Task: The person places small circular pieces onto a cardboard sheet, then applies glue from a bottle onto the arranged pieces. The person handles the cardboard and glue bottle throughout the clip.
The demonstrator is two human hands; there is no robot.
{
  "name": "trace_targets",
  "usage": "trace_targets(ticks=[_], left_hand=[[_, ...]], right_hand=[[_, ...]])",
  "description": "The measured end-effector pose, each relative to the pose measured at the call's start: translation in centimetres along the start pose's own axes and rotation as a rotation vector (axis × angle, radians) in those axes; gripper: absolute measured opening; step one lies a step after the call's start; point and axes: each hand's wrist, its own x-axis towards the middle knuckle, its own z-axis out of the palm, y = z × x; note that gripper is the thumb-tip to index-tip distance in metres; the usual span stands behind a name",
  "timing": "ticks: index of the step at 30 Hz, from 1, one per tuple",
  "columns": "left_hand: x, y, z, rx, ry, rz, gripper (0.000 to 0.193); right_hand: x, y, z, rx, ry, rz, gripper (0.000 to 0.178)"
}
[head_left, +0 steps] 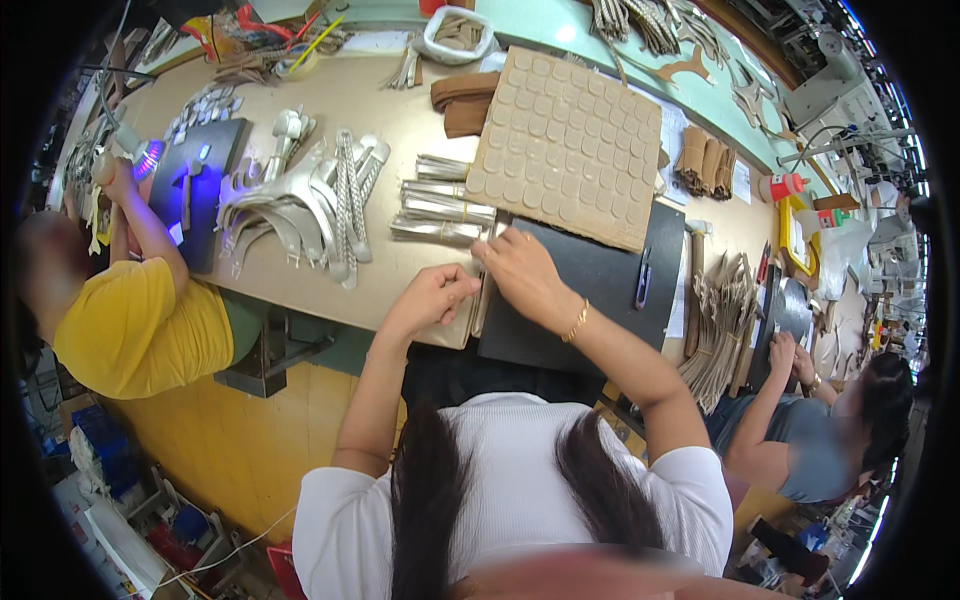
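My left hand (438, 298) is closed, its fingertips pressed together near the table's front edge. Close beside it, my right hand (520, 272) pinches over the left edge of a black mat (590, 290). Whatever is between the fingers of either hand is too small or hidden to make out. Narrow pale strips (484, 306) lie below the fingertips, along the mat's edge. Just beyond my hands lie several bundles of silvery straps (432, 230), some tied with a band. A beige board (570, 140) bearing rows of rounded tabs rests over the mat's far part.
Silver and white cut pieces (310, 205) spread out at left. Brown folded strips (465, 102) lie behind the bundles. A pen (642, 286) sits on the mat, and beige straps (722, 320) are heaped at right. Co-workers sit left (150, 320) and right (800, 440).
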Motion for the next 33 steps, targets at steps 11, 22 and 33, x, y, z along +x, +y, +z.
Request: trace_targets(ticks=[11, 22, 33], left_hand=[[-0.1, 4.8, -0.8, -0.182, -0.04, 0.095, 0.019], [2.8, 7.0, -4.2, -0.216, 0.037, 0.057, 0.016], [6.7, 10.2, -3.4, -0.463, 0.213, 0.204, 0.024]], right_hand=[[5.2, 10.1, -12.8, 0.585, 0.477, 0.12, 0.025], [19.9, 27.2, -10.9, 0.297, 0.358, 0.184, 0.03], [18.5, 20.5, -11.4, 0.983, 0.067, 0.084, 0.02]])
